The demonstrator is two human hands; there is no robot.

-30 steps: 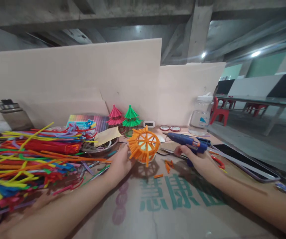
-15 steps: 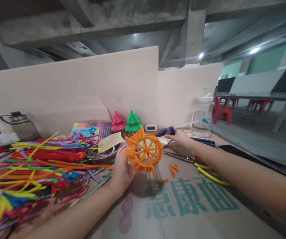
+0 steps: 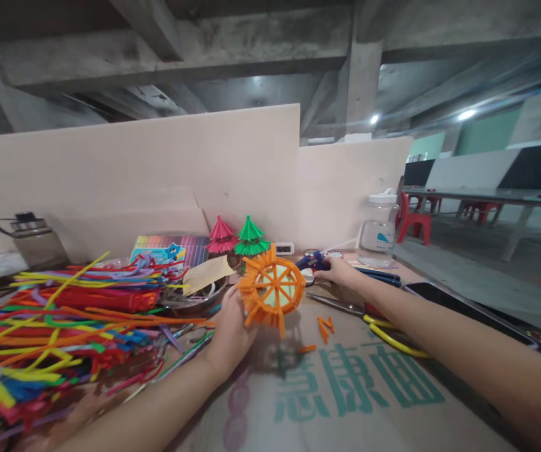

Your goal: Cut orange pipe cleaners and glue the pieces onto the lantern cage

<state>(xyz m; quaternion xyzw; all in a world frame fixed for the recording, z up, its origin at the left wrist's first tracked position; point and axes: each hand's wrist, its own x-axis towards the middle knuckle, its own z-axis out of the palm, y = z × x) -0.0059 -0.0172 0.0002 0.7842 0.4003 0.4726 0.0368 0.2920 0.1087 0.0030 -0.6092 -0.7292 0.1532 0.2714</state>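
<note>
My left hand (image 3: 231, 323) is closed around the back edge of an orange wheel-shaped craft (image 3: 277, 284) of fuzzy pipe cleaners, its spokes and rim tilted toward me above the cardboard. Its fingertips are partly hidden behind the wheel. Further right and back, my right hand (image 3: 339, 274) grips a dark blue glue gun (image 3: 312, 261), whose nozzle points left near the table. A few short orange pipe cleaner pieces (image 3: 324, 328) lie on the cardboard (image 3: 346, 427) below. Scissors with yellow handles (image 3: 395, 338) rest under my right forearm.
Colourful pipe cleaners (image 3: 82, 320) are heaped at left, beside a metal bowl (image 3: 199, 306) and a marker set (image 3: 157, 252). Pink (image 3: 222, 235) and green (image 3: 250, 236) little trees, a small clock (image 3: 284, 248) and a clear bottle (image 3: 378, 232) stand along the partition (image 3: 157, 163).
The view has tilted up slightly, so the background sits lower. The orange wheel has turned a little and shows its face more squarely. My right hand stays on the glue gun.
</note>
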